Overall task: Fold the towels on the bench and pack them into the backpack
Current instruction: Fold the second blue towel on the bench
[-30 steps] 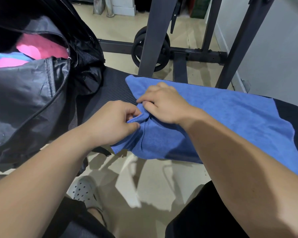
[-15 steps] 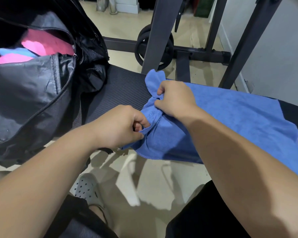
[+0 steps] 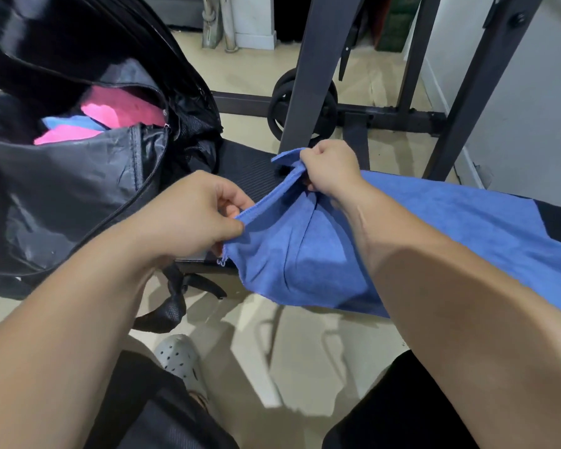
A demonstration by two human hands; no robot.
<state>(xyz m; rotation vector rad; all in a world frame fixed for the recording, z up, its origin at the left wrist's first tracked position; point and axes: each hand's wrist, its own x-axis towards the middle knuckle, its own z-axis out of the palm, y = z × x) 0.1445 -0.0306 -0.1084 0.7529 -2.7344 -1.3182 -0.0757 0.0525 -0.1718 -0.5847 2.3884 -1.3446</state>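
The left hand (image 3: 191,218) has its fingers curled and pinches the near corner of the blue towel (image 3: 450,228) between thumb and forefinger. The right hand (image 3: 329,166) is closed like a fist around the far corner of the same short edge and holds it a little above the desk (image 3: 246,170). Between the two hands this edge is stretched almost straight, and the cloth under it hangs in soft folds.

To the left, the black backpack (image 3: 62,196) stands on the desk with its main zip open. Inside it lie pink towels (image 3: 123,108) and a light blue towel (image 3: 72,123). One backpack strap (image 3: 172,306) hangs down over the desk's front edge. Behind the desk there are the dark rack post (image 3: 311,76) and a weight plate (image 3: 277,105) on the floor. A grey clog (image 3: 180,354) shows below, on the floor.

The blue towel lies with its long axis along the desk, from the hands toward the right. Its near side hangs over the front edge of the desk. The right forearm crosses over it and hides a part.
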